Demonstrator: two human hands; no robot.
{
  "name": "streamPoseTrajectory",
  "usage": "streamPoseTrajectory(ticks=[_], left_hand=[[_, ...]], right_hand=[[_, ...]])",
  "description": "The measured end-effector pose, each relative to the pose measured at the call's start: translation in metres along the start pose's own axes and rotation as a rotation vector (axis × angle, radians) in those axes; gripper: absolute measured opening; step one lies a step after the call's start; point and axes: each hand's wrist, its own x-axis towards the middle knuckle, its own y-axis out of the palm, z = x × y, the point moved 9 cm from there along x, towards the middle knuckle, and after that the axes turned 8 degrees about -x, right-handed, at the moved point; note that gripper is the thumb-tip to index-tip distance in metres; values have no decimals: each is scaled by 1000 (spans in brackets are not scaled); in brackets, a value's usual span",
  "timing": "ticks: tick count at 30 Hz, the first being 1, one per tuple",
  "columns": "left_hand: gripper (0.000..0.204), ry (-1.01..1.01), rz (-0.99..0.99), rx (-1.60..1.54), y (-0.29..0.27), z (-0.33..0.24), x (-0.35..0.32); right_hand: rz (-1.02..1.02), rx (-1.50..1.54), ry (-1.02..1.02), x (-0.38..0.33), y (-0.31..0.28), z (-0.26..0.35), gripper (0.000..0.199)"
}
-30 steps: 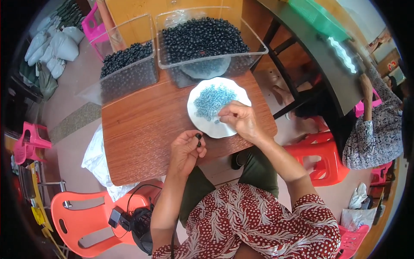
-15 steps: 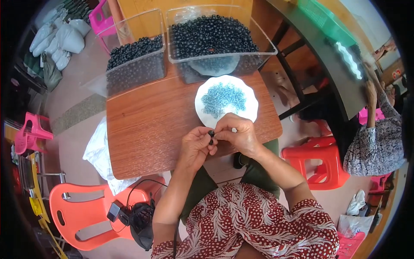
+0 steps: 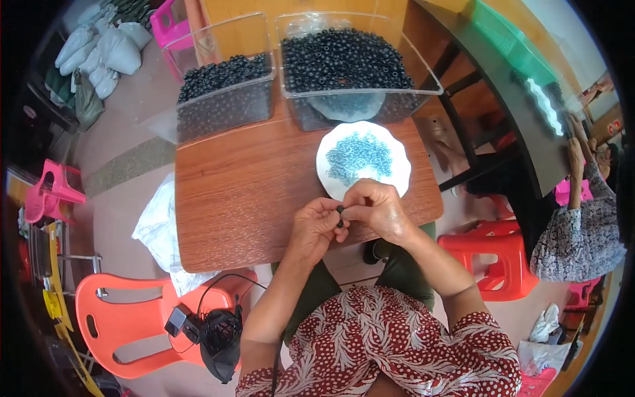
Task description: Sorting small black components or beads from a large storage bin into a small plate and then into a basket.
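Observation:
Over the near edge of the wooden table (image 3: 231, 198), my two hands meet around a small round black piece (image 3: 340, 209). My left hand (image 3: 315, 227) pinches it between thumb and fingers. From the other side, my right hand (image 3: 378, 210) closes its thumb and forefinger against the same piece; whether a smaller part sits between those fingertips is hidden. Just beyond the right hand lies a white scalloped plate (image 3: 401, 171), with a spread of tiny translucent bluish pieces (image 3: 360, 155) on it.
Two clear plastic bins of black ring-like pieces, a smaller left bin (image 3: 225, 112) and a larger right bin (image 3: 311, 112), stand along the table's far side. An orange chair (image 3: 126, 291) is at left, a red stool (image 3: 489, 255) at right. Another person's arm (image 3: 574, 165) rests by a dark table.
The view has shifted slightly, so the table and bins appear further right. My hands stay together at the black piece, which looks slightly turned between my fingertips.

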Motion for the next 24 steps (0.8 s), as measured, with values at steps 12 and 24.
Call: streamPoseTrajectory(ticks=[12,24], left_hand=[[14,-2,-25,-117,-5,0,1],[15,126,-229,-30,-7,-6,-6]], right_hand=[[50,382,173,1,11,-10,10],[-356,-540,-579,-33,1,55,22]])
